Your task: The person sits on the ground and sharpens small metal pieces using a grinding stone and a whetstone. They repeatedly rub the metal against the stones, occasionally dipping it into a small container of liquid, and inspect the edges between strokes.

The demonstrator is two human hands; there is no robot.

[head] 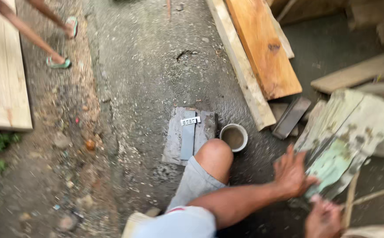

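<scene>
We crouch on the wet concrete floor (156, 66). Our left hand (292, 174) lies with open, spread fingers on a weathered board with peeling green paint (346, 136), at the near right. Our right hand (323, 217) is lower, just beside the board's near end; it is blurred, so we cannot tell if its fingers are closed. Near our knee (216, 154) stands a small cup of muddy water (233, 137), and left of it a flat sharpening stone (188, 135) lies on a grey slab (174, 141). We judge the board may slip on the wet ground, and its rough, cracked surface could give splinters to an open palm.
</scene>
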